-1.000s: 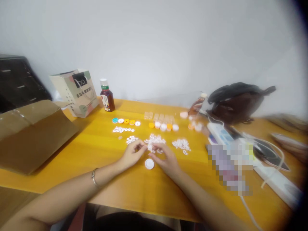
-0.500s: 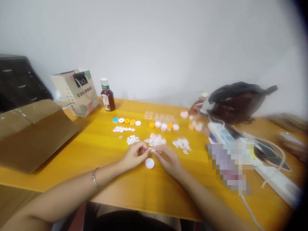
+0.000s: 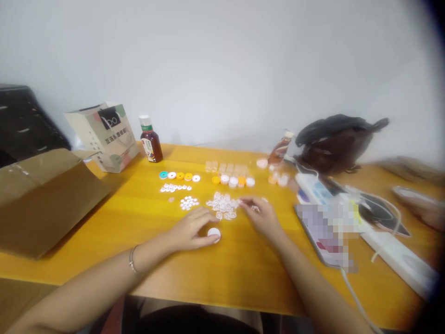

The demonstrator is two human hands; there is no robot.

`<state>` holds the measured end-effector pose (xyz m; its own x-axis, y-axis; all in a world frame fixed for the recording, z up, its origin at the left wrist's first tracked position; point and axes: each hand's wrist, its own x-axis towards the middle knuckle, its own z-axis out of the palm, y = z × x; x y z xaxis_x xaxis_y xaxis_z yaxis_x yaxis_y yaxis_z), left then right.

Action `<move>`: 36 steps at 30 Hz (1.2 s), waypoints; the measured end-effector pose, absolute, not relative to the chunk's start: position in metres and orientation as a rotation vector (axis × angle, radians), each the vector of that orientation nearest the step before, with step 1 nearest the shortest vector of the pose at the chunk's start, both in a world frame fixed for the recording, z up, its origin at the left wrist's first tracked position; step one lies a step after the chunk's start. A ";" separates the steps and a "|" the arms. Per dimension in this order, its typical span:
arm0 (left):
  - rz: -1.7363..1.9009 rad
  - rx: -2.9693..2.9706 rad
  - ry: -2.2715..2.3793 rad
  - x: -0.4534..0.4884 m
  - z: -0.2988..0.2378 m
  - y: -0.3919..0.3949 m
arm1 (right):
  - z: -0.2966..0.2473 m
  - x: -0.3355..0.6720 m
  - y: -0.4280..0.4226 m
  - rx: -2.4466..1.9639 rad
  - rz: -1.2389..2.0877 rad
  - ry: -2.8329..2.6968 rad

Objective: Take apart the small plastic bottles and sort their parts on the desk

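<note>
My left hand (image 3: 193,229) rests low over the table, thumb against a round white cap (image 3: 213,231) and index finger curved above it. Just beyond lies a heap of small white openwork plastic pieces (image 3: 222,202), a few of them loose at its near edge. My right hand (image 3: 260,214) is at the right side of this heap, thumb and index pinched around a small white piece (image 3: 239,202). Its exact form is blurred. That hand partly covers a second heap of white pieces (image 3: 255,208). White discs (image 3: 188,202) lie beyond my left fingers.
Coloured round caps (image 3: 180,176) and more caps (image 3: 233,181) form rows, with clear pieces (image 3: 227,169) behind. A dark red bottle (image 3: 152,146), paper bag (image 3: 113,139) and cardboard box (image 3: 45,199) stand left. A phone (image 3: 314,236), power strip (image 3: 389,255) and dark bag (image 3: 340,150) lie right.
My hands have parted from pinching a small white piece together. The left has come down around the white cap; the right has moved right and away from me to the heap.
</note>
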<state>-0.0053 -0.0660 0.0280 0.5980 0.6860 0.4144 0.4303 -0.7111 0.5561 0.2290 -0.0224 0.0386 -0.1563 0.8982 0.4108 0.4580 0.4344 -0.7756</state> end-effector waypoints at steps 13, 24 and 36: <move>0.670 2.484 0.860 -0.010 0.022 -0.057 | 0.048 0.278 0.007 -1.459 0.660 -1.669; 0.599 2.493 0.844 -0.008 0.024 -0.059 | 0.065 0.299 0.002 -1.601 0.926 -1.912; 0.566 2.504 0.846 -0.008 0.022 -0.058 | 0.060 0.299 0.005 -1.719 0.955 -1.897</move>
<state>-0.0076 -0.0581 0.0224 0.7296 0.6417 0.2363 0.4638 -0.7183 0.5186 0.2987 0.0052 0.0596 -0.1582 0.9766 -0.1455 0.6985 0.0065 -0.7156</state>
